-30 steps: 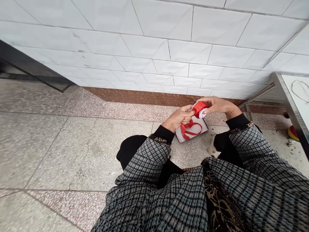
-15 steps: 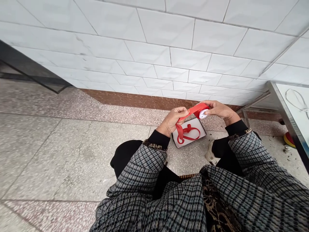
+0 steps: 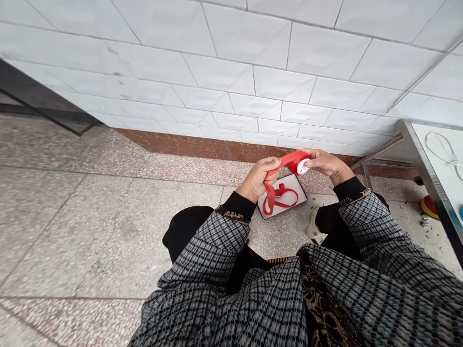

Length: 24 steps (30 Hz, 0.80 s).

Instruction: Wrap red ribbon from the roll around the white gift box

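Observation:
Between my hands a strip of red ribbon (image 3: 289,157) is stretched. My left hand (image 3: 261,178) pinches the strip, and its loose end hangs down below the fingers. In my right hand (image 3: 325,165) is the ribbon spool (image 3: 303,166), held by its edge with the thumb on the white, printed end disc. Under the hands a shallow box (image 3: 285,209) with a white inside and dark rim lies on the floor. Loops of red ribbon (image 3: 295,195) rest in it, and the hanging strip reaches down to them.
A white tiled wall (image 3: 217,77) with a brown skirting stands ahead. To the right is a metal-framed table (image 3: 430,164) with a white cord (image 3: 443,149) on top. A red and yellow round object (image 3: 429,207) lies beneath it. A dark panel (image 3: 47,103) is at the left.
The spool has turned so its printed white disc now faces me more. Both hands still hold the ribbon in nearly the same place. The view has shifted slightly.

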Tool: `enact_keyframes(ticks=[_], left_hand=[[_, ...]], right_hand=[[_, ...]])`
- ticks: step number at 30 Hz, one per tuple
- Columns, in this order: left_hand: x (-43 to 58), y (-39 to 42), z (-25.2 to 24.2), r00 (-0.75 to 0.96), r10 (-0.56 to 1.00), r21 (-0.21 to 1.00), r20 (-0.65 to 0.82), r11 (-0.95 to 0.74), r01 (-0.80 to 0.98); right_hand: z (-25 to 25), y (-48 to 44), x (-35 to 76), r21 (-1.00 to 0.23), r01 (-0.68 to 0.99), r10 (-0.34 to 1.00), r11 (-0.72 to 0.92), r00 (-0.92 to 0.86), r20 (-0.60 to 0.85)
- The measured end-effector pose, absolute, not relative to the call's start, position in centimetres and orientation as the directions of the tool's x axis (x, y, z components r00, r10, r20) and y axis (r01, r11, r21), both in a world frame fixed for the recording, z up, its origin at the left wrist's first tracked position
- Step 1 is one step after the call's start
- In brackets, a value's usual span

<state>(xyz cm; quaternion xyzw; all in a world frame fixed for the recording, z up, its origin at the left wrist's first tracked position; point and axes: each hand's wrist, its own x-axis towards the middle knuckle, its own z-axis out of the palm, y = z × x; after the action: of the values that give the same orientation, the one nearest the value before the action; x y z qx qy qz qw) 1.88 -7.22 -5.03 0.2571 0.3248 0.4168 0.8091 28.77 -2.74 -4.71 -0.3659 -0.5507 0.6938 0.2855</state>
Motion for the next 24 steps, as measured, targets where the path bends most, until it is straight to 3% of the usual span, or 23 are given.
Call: enact_keyframes(ticks=[8, 24], left_hand=[[2.8, -7.7, -5.5, 0.472, 0.819, 0.68, -0.325, 0.55, -0.485], [3.9, -7.7, -5.7, 0.378, 0.859, 0.655, -0.346, 0.51, -0.558]], right_hand=[[-5.2, -2.8, 28.0, -0.953, -0.059, 0.823, -0.296, -0.522, -0.223], [-7.1, -2.8, 25.5, -0.898, -0.266, 0.903, -0.35, -0.352, -0.248]])
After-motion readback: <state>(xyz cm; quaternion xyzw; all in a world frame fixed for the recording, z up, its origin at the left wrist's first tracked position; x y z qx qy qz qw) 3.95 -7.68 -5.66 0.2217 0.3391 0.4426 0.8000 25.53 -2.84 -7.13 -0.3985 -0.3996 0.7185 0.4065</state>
